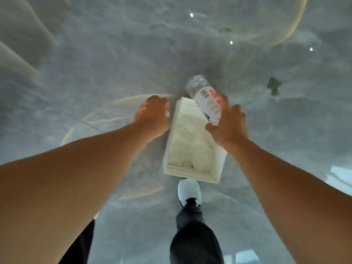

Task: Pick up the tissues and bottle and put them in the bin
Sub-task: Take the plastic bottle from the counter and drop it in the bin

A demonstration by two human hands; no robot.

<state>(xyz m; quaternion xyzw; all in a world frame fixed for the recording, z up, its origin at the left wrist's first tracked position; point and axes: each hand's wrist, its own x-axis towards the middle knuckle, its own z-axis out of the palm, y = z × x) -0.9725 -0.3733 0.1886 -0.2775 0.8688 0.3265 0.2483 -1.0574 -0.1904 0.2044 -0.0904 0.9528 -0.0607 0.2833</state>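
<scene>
- Clear bottle (204, 99) tilted over the far end of the white bin (219, 164), gripped by the right hand (228, 122).
- White tissues (190, 149) lying inside the bin.
- Left hand (152, 116) curled closed just beside the bin; contents hidden.
- White shoe (188, 190) on grey floor (114, 54) below.

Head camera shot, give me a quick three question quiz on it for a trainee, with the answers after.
1. True or false: the right hand holds the clear bottle above the white bin.
2. Multiple choice: the left hand is A) closed in a fist beside the bin, B) flat on the floor, C) gripping the bottle.
3. Fill in: the crumpled white things lying inside the bin are ____.

Key: 1 true; 2 A; 3 tissues.
</scene>
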